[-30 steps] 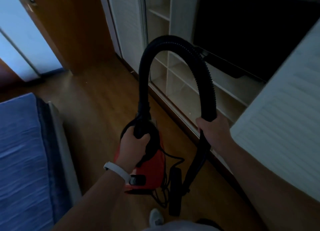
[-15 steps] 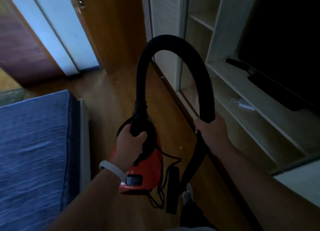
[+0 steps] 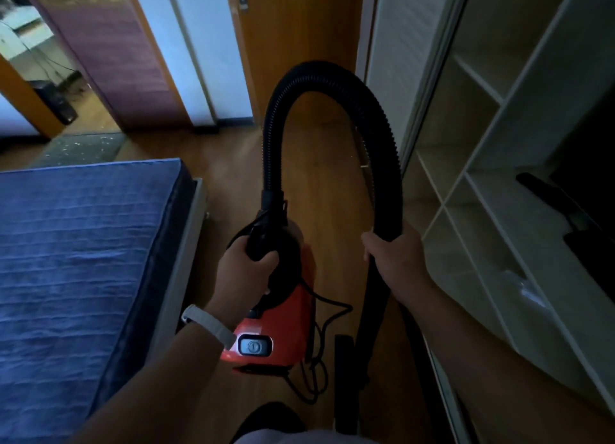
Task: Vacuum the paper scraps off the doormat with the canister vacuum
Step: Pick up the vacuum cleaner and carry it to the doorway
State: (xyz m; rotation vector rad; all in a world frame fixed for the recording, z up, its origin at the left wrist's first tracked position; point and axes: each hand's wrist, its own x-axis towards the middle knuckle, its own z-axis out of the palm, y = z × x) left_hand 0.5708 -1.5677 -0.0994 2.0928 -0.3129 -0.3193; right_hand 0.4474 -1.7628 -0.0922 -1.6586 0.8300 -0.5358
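I carry a red canister vacuum above the wooden floor, with my left hand shut on its black top handle. Its black ribbed hose arches up and over to my right hand, which grips the hose where it meets the wand. The wand runs down to the black floor nozzle near my feet. The power cord dangles in loops beside the canister. Far ahead at the left, a grey doormat lies by the doorway, sprinkled with several white paper scraps.
A bed with a blue mattress fills the left side. White open shelving with a dark television lines the right. A wooden door stands ahead. A strip of wooden floor runs between bed and shelving.
The view has swung left and moved forward along the floor; the doorway and the scrap-strewn doormat have come into sight. Both hands keep the same grips on the vacuum.
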